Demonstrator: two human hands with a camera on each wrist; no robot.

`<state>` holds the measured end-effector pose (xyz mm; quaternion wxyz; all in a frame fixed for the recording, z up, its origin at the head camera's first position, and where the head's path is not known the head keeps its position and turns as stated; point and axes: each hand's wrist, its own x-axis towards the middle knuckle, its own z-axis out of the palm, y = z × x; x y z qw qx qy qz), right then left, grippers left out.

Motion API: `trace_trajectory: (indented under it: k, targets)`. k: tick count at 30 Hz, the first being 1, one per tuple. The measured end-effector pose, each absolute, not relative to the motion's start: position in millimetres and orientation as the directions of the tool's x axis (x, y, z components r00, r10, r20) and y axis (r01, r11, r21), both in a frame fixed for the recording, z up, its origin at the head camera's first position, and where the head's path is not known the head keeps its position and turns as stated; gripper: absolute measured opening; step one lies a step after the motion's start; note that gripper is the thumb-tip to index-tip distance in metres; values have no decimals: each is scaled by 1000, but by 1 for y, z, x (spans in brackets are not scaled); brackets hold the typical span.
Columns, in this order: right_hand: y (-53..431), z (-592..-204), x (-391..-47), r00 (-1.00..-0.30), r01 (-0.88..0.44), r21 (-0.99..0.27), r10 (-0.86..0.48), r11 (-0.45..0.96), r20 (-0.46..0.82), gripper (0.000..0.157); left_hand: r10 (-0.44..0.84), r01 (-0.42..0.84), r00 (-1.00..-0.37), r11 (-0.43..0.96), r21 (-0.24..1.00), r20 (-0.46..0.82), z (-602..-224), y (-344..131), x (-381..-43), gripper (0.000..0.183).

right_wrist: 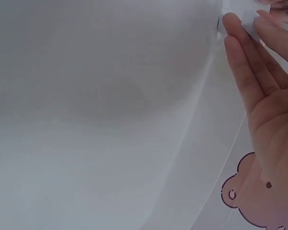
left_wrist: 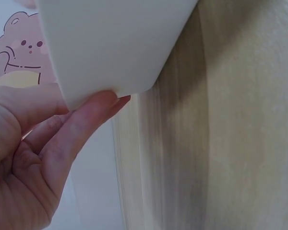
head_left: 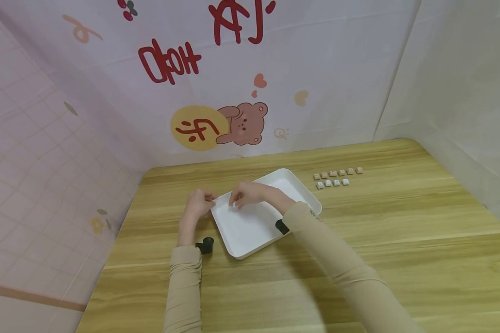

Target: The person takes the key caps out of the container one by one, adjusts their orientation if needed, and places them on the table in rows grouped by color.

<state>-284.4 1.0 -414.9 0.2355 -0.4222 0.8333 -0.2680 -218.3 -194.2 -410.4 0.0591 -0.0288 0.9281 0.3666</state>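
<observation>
A white rectangular tray (head_left: 250, 229) lies at an angle on the wooden table. My left hand (head_left: 198, 202) pinches its left corner between thumb and fingers; the left wrist view shows the thumb against the outer wall (left_wrist: 105, 43). Inside the tray, close to that same corner, my right hand (head_left: 246, 193) pinches a small white keycap (right_wrist: 250, 21) with its fingertips. The fingers cover much of the keycap.
To the right of the tray stand two short rows of keycaps, beige ones (head_left: 333, 174) behind and white ones (head_left: 336, 183) in front. A printed white cloth (head_left: 337, 60) hangs behind the wooden table (head_left: 400, 231).
</observation>
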Motion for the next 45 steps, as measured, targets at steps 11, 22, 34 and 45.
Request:
trace_trajectory:
  k: [11, 22, 34, 45]
  targets:
    - [47, -399, -294, -618, -581, -622, -782, 525, -84, 27, -12, -87, -993, 742, 665, -116, -410, -193, -218, 22]
    - [113, -398, -301, -697, -509, -702, -717, 499, -5, 25, -8, -87, -993, 741, 665, -121, -411, -195, -219, 21]
    - [204, -396, -298, -838, -363, -748, -546, 555, 2, 29, 6, -90, -991, 728, 679, -137, -412, -196, -220, 23]
    - [282, -410, -296, -917, -269, -731, -399, 627, -5, 31, -4, -103, -989, 728, 678, -146, -413, -196, -220, 23]
